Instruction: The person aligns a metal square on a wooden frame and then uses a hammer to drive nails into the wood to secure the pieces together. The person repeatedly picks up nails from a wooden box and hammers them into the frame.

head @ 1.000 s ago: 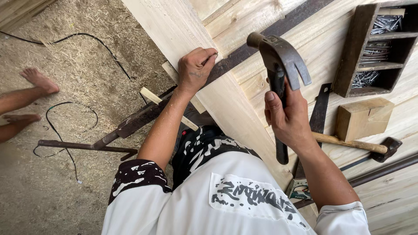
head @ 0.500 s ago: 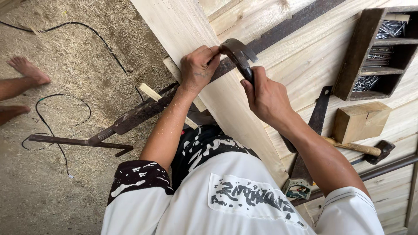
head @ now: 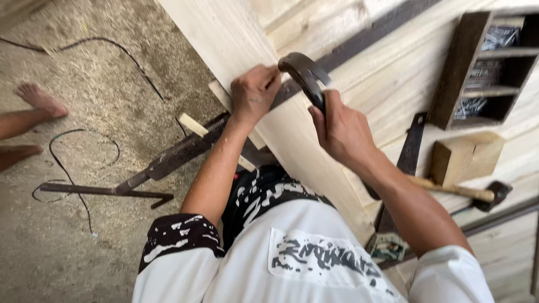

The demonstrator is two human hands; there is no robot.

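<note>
My right hand [head: 339, 132] grips the handle of a dark claw hammer [head: 305, 73], whose curved head sits just above a pale wooden plank [head: 224, 33]. My left hand [head: 255, 92] rests on the plank's edge with its fingers pinched together right beside the hammer head; whatever it pinches is too small to make out. The plank runs diagonally from the upper left down towards my body.
A dark wooden compartment box [head: 480, 70] with nails stands at the right, a wooden block [head: 466, 157] and a second hammer [head: 477, 193] below it. A long metal clamp [head: 168, 160] lies on the dusty floor. Another person's bare feet [head: 33, 101] are at the left edge.
The hammer came down from its raised position to the plank beside my left hand, then lifted slightly. My left hand stayed on the plank's edge.
</note>
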